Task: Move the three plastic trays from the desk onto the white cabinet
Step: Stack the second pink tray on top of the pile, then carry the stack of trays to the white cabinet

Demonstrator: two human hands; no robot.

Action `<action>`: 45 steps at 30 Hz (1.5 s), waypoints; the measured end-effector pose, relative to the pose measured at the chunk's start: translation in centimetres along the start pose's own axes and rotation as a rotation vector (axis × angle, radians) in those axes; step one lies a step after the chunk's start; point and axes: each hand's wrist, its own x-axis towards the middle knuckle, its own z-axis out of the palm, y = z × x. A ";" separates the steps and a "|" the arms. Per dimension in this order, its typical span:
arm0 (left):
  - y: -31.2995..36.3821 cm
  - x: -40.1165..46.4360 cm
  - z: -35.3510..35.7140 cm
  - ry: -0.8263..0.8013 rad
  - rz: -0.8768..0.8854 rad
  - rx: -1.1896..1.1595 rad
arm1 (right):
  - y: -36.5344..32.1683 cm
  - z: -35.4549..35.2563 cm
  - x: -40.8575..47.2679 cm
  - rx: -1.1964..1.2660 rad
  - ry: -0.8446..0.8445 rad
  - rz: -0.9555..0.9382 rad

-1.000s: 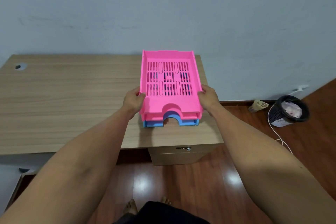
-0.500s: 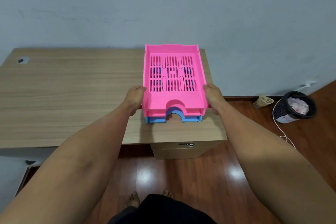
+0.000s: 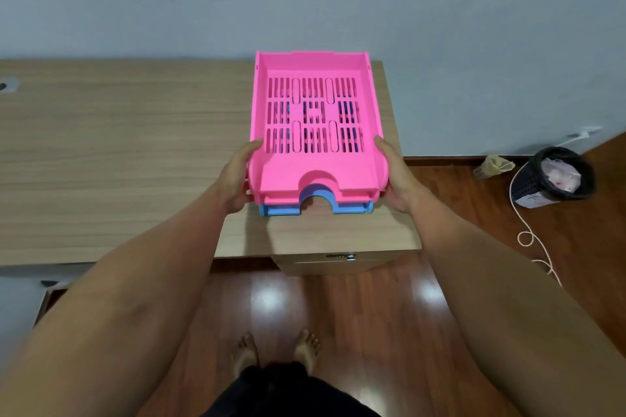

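A stack of plastic trays is held above the right end of the wooden desk [image 3: 118,162]. The top pink tray [image 3: 315,176] has a slotted floor and a half-round notch at its front. A second pink tray shows just under its front lip. A blue tray [image 3: 281,210] is at the bottom. My left hand [image 3: 237,176] grips the stack's left side near the front. My right hand [image 3: 396,176] grips the right side. The stack's front casts a shadow on the desk. The white cabinet is not in view.
A grey wall runs behind the desk. A drawer unit [image 3: 335,262] sits under the desk's right end. On the wooden floor to the right stand a black waste basket [image 3: 555,176], a crumpled bag [image 3: 493,164] and a loose white cord [image 3: 528,237]. My bare feet [image 3: 274,349] show below.
Both hands have kept their grip while the stack came up off the desk and toward me. The view has tilted down, showing more floor and my feet.
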 end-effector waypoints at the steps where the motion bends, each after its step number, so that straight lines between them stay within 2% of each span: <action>1: -0.2 0.2 -0.1 0.001 0.004 -0.013 | 0.2 -0.1 0.3 0.025 0.012 -0.006; 9: -1.0 -0.1 -0.1 0.077 0.094 -0.179 | 0.0 0.5 0.7 0.324 0.013 -0.031; 22: 3.8 -6.4 -4.5 0.081 0.247 -0.343 | -6.5 7.4 -1.3 0.271 -0.056 -0.110; 25: 4.4 -8.4 -6.6 0.072 0.304 -0.371 | -7.6 10.3 -2.0 0.271 -0.138 -0.142; 34: 3.3 -15.5 -16.0 0.257 0.419 -0.448 | -8.4 21.7 -3.8 0.177 -0.249 -0.174; 41: -1.4 -25.3 -23.0 0.465 0.508 -0.541 | -5.4 32.1 -7.0 0.114 -0.368 -0.162; 45: -5.4 -32.2 -26.1 0.483 0.563 -0.598 | -2.1 38.2 -10.5 0.061 -0.470 -0.127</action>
